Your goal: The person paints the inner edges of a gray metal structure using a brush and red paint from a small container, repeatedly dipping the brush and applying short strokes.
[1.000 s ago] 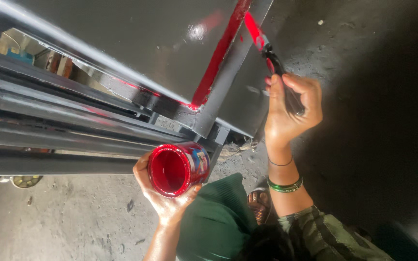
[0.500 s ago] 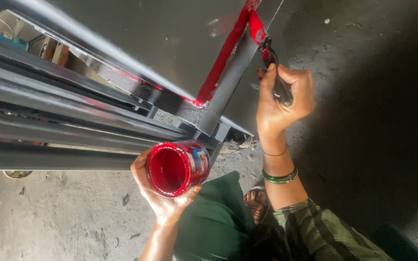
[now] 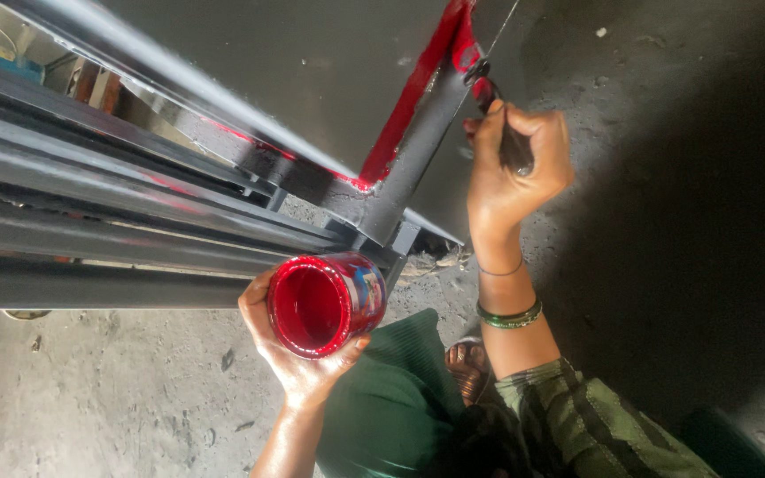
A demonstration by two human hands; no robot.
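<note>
The right hand point(image 3: 511, 164) has a clenched grip on the dark handle of a paintbrush point(image 3: 487, 93), whose red-loaded bristles touch the upright grey bar of the metal frame point(image 3: 418, 142), just beside the strip already coated red. The left hand point(image 3: 298, 354) has its grip wrapped around a small paint can point(image 3: 325, 304), held tipped so its open mouth faces the camera, the inside wet with red paint, just below the frame's lower corner.

The likeliest trouble is the can: tilted this far, any further roll of the wrist could spill paint onto the green cloth over the knee point(image 3: 400, 398) or the concrete floor point(image 3: 117, 398). A heavily loaded brush could also drip down the bar or stray onto the grey panel beside it, and the hand's closeness to wet paint invites smearing.
</note>
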